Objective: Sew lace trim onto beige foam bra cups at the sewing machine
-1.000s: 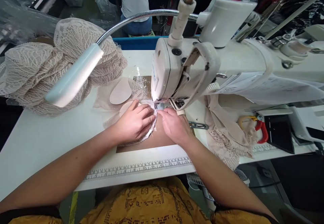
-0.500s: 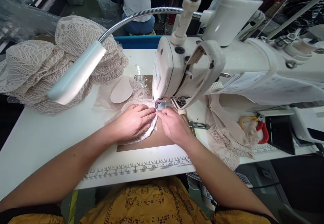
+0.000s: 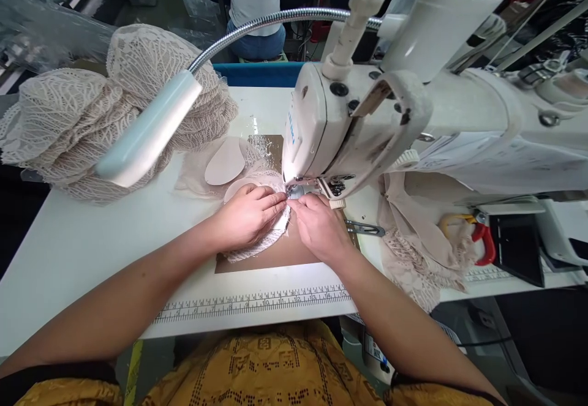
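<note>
A rounded piece of pale pink lace fabric (image 3: 257, 250) lies under the head of a white sewing machine (image 3: 305, 127). My left hand (image 3: 250, 216) rests over it, fingers together, gripping the cloth close to the presser foot (image 3: 289, 190); its thumb is hidden. From the other side, my right hand (image 3: 319, 225) pinches the fabric's edge, its fingertips nearly meeting those of the left. Just behind the left hand, a smooth beige teardrop-shaped pad (image 3: 225, 161) lies on sheer fabric. The stitching point itself is mostly covered by my fingers.
A lamp (image 3: 151, 127) on a bendable neck hangs over the left side, before a lace pile (image 3: 64, 118). To the right are more lace pieces (image 3: 413, 240), red-handled scissors (image 3: 484, 244) and a dark phone-like slab (image 3: 517, 247). A printed ruler (image 3: 257, 302) runs along the front edge. Another person (image 3: 255, 2) sits beyond.
The camera view has shifted slightly, so the machine sits further right in the picture. Both hands keep their places at the presser foot, with the lace fabric showing little movement.
</note>
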The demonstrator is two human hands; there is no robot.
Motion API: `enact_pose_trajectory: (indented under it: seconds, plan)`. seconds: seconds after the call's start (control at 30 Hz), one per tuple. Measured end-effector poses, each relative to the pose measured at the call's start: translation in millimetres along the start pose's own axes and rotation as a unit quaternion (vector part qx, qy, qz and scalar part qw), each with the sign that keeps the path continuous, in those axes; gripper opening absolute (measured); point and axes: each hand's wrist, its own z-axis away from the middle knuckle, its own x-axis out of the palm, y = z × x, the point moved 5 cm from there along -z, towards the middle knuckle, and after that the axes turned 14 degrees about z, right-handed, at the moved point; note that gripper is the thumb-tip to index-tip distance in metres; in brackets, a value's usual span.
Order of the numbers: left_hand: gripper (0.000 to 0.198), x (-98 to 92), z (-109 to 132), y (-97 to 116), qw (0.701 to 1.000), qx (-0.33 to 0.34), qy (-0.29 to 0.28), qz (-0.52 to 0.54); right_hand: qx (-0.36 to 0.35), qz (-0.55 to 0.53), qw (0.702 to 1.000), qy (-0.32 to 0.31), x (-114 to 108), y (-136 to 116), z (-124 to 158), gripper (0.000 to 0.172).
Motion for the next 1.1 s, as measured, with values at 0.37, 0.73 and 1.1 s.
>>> enact_pose_trajectory:
  seconds: [0.37, 0.73, 1.1]
  plan:
    - [0.038, -2.5, -2.1, -3.9, 0.999, -0.003, -0.001, 0.040, -0.010, -0.016, 1.000, 0.021, -3.8, 1.9, 3.5, 0.032]
    - [0.042, -5.1, -5.8, -7.9, 0.999, -0.043, 0.022, 0.009, -0.023, -0.017, 1.000, 0.012, -4.4, 0.8, 1.5, 0.037]
    - [0.044, -7.1, 2.5, -10.9, 1.000, -0.022, 0.019, -0.010, -0.005, -0.057, 0.998, 0.017, -2.2, 6.2, 3.5, 0.043]
